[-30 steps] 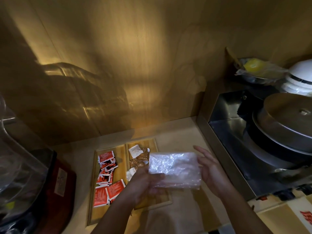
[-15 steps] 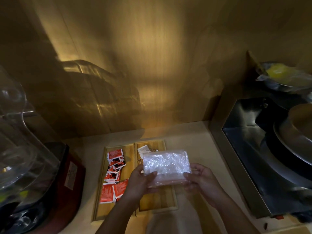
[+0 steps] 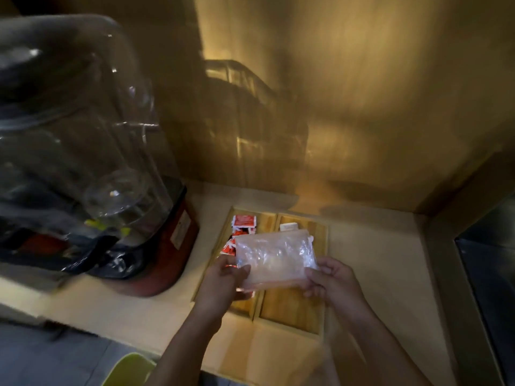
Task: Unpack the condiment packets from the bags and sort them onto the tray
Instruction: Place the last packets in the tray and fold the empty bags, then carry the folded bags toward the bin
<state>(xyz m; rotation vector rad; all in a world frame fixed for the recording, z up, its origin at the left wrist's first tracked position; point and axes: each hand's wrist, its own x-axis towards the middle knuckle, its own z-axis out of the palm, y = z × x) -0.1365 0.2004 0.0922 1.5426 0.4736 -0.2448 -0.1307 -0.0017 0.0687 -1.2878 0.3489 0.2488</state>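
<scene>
A clear plastic bag (image 3: 274, 259) is held flat above the wooden tray (image 3: 295, 310). My left hand (image 3: 223, 282) grips its lower left corner and my right hand (image 3: 331, 280) grips its lower right edge. The tray has two long compartments. Red condiment packets (image 3: 243, 221) lie in the left one, mostly hidden by the bag and my left hand. A white packet (image 3: 288, 227) peeks out at the far end of the right compartment. I cannot tell what the bag holds.
A large blender with a clear jar (image 3: 83, 151) and red base (image 3: 167, 260) stands close on the left of the tray. A wooden wall (image 3: 362, 93) rises behind. A steel appliance edge (image 3: 485, 274) sits at the right. The beige counter (image 3: 376, 260) shows between.
My right hand has closed onto the bag's right edge, so both hands now hold it. The view has swung left, bringing the blender in and pushing the steel appliance out.
</scene>
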